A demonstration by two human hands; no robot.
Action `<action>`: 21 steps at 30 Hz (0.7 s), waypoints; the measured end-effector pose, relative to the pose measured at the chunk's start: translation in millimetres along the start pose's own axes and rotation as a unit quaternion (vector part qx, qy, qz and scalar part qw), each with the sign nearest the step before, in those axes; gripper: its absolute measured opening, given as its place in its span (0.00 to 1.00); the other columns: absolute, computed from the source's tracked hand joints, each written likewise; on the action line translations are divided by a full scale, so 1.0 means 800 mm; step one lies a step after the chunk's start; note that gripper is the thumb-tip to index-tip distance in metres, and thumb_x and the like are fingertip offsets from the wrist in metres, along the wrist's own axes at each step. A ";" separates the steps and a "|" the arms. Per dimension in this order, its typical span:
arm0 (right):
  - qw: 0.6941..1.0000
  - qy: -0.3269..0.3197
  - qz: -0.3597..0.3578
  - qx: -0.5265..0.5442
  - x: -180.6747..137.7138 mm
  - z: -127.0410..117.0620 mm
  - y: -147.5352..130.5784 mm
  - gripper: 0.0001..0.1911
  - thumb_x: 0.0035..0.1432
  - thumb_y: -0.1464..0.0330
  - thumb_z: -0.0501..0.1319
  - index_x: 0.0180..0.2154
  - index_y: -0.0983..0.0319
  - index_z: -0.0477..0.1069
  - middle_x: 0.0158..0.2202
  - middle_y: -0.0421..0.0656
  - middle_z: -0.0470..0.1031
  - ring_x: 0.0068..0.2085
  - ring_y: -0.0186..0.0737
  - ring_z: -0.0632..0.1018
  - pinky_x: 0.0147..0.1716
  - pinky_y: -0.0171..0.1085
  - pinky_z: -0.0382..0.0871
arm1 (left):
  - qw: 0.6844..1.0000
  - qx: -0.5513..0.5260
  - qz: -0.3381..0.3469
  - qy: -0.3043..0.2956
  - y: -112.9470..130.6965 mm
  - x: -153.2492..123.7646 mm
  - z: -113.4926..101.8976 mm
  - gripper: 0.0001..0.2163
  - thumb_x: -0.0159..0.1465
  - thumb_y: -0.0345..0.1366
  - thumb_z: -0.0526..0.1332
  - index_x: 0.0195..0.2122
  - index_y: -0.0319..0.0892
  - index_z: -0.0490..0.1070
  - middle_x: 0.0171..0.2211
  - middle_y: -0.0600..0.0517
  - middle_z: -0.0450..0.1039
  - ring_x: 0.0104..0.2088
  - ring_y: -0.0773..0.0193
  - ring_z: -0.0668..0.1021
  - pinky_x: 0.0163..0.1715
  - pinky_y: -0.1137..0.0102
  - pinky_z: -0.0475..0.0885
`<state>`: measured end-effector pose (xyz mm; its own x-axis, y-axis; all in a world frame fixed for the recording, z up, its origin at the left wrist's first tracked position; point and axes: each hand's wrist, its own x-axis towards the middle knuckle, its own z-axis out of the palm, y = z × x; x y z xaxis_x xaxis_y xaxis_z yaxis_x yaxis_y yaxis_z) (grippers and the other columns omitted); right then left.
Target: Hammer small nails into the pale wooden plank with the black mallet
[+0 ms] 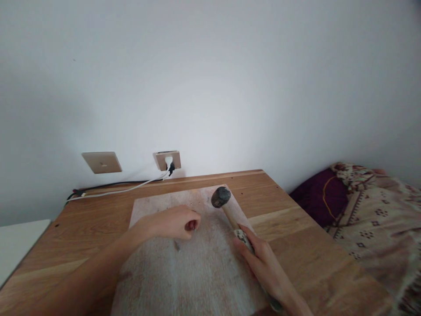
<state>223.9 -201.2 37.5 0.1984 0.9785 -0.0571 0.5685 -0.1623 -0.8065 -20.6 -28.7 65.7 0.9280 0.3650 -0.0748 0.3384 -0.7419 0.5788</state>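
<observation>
gripping the mallet [221, 197] by its handle [231, 217], the right hand [255, 250] clamps its fingers above the right of the board [184, 276]; table [289, 224] spreads beyond. the left hand's [179, 221] fingers curl together, contents unclear.

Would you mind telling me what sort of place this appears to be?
Probably a room in a home, perhaps a bedroom: patterned fabric and purple cloth lie to the right of a wooden table, with a wall socket behind it.
</observation>
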 end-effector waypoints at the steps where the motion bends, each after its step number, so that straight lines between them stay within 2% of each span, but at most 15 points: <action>1: 1.000 -0.005 0.003 0.004 0.000 0.000 0.001 0.27 0.66 0.52 0.54 0.58 0.60 0.71 0.27 0.42 0.77 0.29 0.44 0.79 0.27 0.37 0.71 | 0.999 -0.035 0.002 0.014 -0.003 0.004 -0.002 0.08 0.52 0.25 0.59 0.30 0.45 0.71 0.28 0.58 0.71 0.29 0.66 0.72 0.31 0.72 0.64; 6: 1.000 0.001 0.018 0.016 -0.001 0.003 0.002 0.28 0.66 0.51 0.54 0.58 0.60 0.71 0.23 0.39 0.75 0.24 0.42 0.77 0.24 0.36 0.70 | 0.975 -0.105 -0.022 0.193 -0.039 0.040 -0.003 0.05 0.56 0.29 0.61 0.32 0.43 0.75 0.31 0.55 0.76 0.32 0.65 0.75 0.35 0.71 0.67; 8: 1.000 0.005 0.019 0.015 -0.001 0.003 0.002 0.27 0.65 0.51 0.54 0.58 0.60 0.72 0.24 0.40 0.75 0.25 0.43 0.77 0.25 0.37 0.71 | 0.964 -0.112 -0.039 0.237 -0.054 0.053 0.005 0.04 0.58 0.31 0.62 0.34 0.42 0.75 0.31 0.54 0.77 0.32 0.65 0.76 0.35 0.71 0.68; 14: 1.000 -0.001 0.015 0.012 -0.003 0.002 0.002 0.27 0.66 0.53 0.54 0.58 0.61 0.72 0.25 0.41 0.76 0.30 0.45 0.80 0.29 0.39 0.74 | 0.958 -0.088 -0.035 0.272 -0.068 0.058 0.026 0.04 0.61 0.31 0.62 0.36 0.43 0.77 0.31 0.54 0.78 0.33 0.64 0.77 0.37 0.70 0.69; 17: 1.000 -0.005 0.014 0.016 -0.003 0.001 0.000 0.26 0.67 0.54 0.54 0.58 0.60 0.71 0.26 0.41 0.77 0.29 0.45 0.80 0.29 0.39 0.74 | 0.955 -0.070 -0.041 0.284 -0.066 0.055 0.029 0.04 0.62 0.31 0.62 0.36 0.43 0.77 0.33 0.53 0.78 0.35 0.63 0.77 0.38 0.70 0.70; 21: 1.000 -0.001 0.006 0.011 -0.001 0.004 -0.001 0.25 0.67 0.54 0.54 0.59 0.59 0.71 0.24 0.40 0.77 0.28 0.45 0.80 0.28 0.39 0.74 | 0.954 -0.042 -0.050 0.292 -0.067 0.055 0.030 0.03 0.63 0.31 0.62 0.33 0.43 0.76 0.31 0.53 0.76 0.34 0.63 0.77 0.37 0.70 0.69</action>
<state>220.6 -201.0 36.7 0.2036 0.9766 -0.0688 0.5488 -0.1721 -0.8180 6.2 13.4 11.8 0.6378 0.7013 0.3185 0.3845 -0.6482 0.6573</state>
